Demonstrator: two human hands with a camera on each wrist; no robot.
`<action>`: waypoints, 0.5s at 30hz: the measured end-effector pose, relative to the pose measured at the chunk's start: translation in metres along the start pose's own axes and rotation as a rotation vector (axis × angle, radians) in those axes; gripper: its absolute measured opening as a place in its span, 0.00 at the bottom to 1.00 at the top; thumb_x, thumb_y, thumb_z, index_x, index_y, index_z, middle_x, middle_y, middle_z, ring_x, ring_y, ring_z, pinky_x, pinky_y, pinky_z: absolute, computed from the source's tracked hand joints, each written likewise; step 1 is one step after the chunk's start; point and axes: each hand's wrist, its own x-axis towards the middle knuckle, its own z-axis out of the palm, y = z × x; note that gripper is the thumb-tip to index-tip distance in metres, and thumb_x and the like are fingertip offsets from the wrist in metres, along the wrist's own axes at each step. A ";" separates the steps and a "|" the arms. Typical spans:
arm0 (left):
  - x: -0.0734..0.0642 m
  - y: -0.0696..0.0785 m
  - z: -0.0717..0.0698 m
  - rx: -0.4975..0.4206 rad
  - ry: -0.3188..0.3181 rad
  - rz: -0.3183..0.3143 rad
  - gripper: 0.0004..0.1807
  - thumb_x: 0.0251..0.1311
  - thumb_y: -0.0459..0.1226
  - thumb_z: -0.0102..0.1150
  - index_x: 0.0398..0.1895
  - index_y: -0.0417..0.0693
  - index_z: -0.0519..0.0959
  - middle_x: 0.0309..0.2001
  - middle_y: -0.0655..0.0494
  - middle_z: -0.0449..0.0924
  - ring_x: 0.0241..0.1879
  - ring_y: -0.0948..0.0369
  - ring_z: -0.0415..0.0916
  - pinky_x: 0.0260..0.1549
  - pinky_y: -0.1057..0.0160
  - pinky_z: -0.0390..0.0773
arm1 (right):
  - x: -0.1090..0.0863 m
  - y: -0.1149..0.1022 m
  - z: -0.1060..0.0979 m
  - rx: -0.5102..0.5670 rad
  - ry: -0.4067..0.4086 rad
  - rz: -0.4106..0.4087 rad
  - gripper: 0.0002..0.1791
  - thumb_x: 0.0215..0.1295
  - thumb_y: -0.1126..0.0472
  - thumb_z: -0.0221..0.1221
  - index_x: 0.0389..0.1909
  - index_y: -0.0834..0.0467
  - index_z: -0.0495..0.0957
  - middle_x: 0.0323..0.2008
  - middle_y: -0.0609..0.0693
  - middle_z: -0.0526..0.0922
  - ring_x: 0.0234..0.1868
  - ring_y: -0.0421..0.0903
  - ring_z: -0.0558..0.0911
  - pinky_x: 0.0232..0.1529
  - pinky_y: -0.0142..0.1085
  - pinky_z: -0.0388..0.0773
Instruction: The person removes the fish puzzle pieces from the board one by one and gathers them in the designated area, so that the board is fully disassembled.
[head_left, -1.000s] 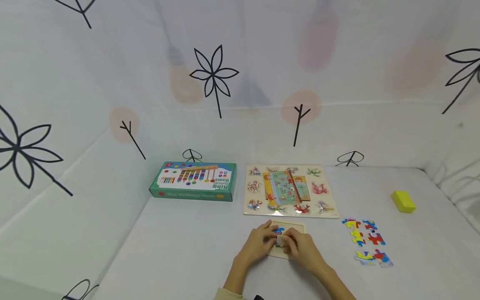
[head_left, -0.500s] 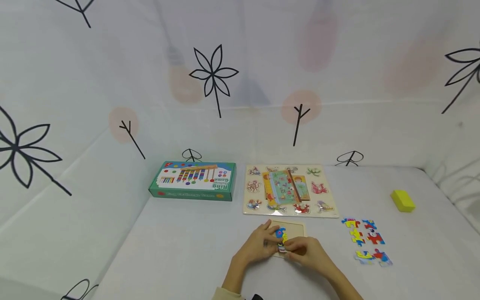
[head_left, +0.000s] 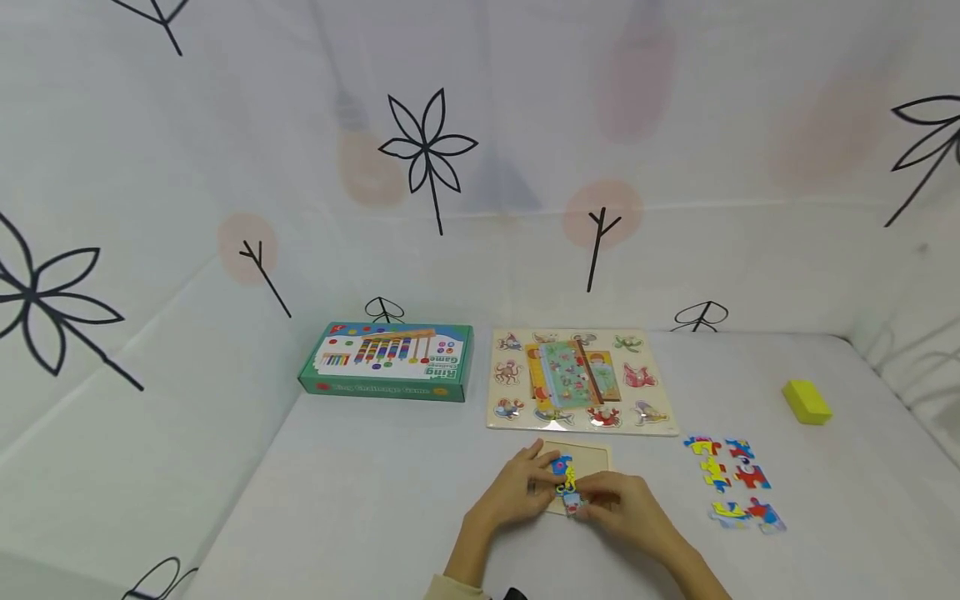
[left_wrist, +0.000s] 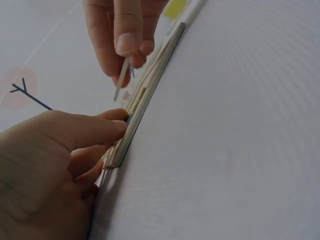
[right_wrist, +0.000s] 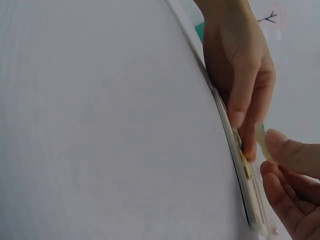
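A small wooden puzzle tray [head_left: 594, 452] lies in front of me, with blue and yellow jigsaw pieces [head_left: 562, 466] in its left part. My left hand [head_left: 516, 485] rests over the tray's left side, fingers and thumb touching it and the pieces. Between thumb and fingers, my right hand [head_left: 630, 507] pinches a puzzle piece [head_left: 572, 503] with a light blue and red picture at the tray's near side. In the left wrist view this puzzle piece [left_wrist: 121, 82] is tilted up on edge over the tray [left_wrist: 150, 92]. The right fingers partly cover it.
Several loose jigsaw pieces [head_left: 716, 475] lie to the right. Behind the tray is a large animal puzzle board [head_left: 510, 387] with flat picture puzzles [head_left: 570, 375] on it. A green game box [head_left: 386, 362] stands back left, a yellow block [head_left: 807, 402] far right.
My right hand has shifted a little toward me and right, turning the pinched piece from its plain side to its picture side. The left hand stays nearly still.
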 end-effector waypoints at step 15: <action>-0.001 0.001 0.003 -0.074 0.043 -0.052 0.16 0.49 0.31 0.65 0.45 0.43 0.84 0.61 0.53 0.72 0.68 0.51 0.58 0.65 0.50 0.59 | -0.059 0.034 -0.088 -0.426 0.148 0.352 0.25 0.38 0.63 0.74 0.44 0.61 0.81 0.37 0.53 0.85 0.44 0.53 0.76 0.42 0.51 0.73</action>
